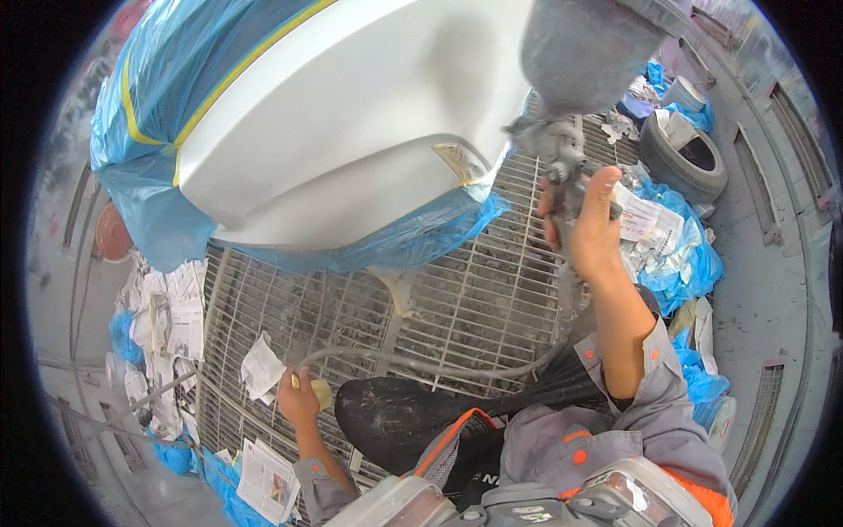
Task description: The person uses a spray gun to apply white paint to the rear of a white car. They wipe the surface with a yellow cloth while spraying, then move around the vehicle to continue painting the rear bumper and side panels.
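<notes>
My right hand [593, 227] is wrapped around the handle of a paint spray gun [558, 165]. The gun carries a large grey cup [583, 62] on top, and its nozzle faces the right end of a white car bumper [316, 138]. Blue masking film [155, 217] edged with yellow tape [217, 95] surrounds that panel. A lamp or reflector [459, 163] sits near its right corner. Low on the left, my left hand [298, 398] holds a loop of the grey air hose [421, 365] together with a small pale yellow pad or cloth [321, 394]. The hose's upper run is partly hidden behind my right forearm.
Metal floor grating [454, 316] lies under me. Used newspaper [181, 316] and crumpled blue film [698, 277] line both sides. A tyre [685, 158] and a bucket [685, 94] stand at the right; a loose paper [262, 365] rests near my left hand.
</notes>
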Demonstrator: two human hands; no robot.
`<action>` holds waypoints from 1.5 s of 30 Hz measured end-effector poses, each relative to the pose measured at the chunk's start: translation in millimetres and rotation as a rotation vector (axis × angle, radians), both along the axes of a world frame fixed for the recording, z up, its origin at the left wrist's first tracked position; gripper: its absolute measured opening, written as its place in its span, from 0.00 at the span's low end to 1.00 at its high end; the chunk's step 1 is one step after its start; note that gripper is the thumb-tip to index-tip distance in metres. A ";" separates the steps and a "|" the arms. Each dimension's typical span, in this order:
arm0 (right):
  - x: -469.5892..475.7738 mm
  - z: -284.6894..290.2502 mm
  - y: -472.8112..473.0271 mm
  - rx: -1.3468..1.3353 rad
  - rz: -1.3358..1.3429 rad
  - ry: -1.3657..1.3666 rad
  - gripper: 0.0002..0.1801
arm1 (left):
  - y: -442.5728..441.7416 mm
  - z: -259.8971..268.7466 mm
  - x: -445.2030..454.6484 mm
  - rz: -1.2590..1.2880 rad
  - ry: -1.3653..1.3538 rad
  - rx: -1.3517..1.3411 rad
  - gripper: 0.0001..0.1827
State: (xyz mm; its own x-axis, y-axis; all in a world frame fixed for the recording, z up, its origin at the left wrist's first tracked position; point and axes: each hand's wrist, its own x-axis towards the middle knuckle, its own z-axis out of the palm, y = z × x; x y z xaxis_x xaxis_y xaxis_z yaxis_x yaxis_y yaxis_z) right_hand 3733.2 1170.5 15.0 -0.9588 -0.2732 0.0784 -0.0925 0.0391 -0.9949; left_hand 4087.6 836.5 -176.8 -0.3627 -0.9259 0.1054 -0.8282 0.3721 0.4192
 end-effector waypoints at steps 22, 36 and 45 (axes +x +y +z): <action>33.5 -87.4 -61.2 -0.324 0.136 0.029 0.50 | -0.6 -34.4 77.7 0.163 -0.081 0.037 0.27; 36.4 -101.0 -62.5 -0.270 -0.098 0.110 0.52 | 6.1 -57.0 108.3 0.201 -0.118 0.055 0.26; 41.9 -108.1 -94.0 -0.424 0.175 0.030 0.57 | 0.8 -74.5 144.6 0.228 -0.059 0.063 0.22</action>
State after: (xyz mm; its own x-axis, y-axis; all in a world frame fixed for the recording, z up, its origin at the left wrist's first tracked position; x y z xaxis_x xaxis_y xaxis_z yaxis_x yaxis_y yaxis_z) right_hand 3775.1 1076.5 -93.1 -0.8965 -0.3690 0.2451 -0.0902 -0.3896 -0.9165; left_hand 4232.2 837.3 -251.4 -0.1474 -0.9886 0.0293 -0.9113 0.1473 0.3845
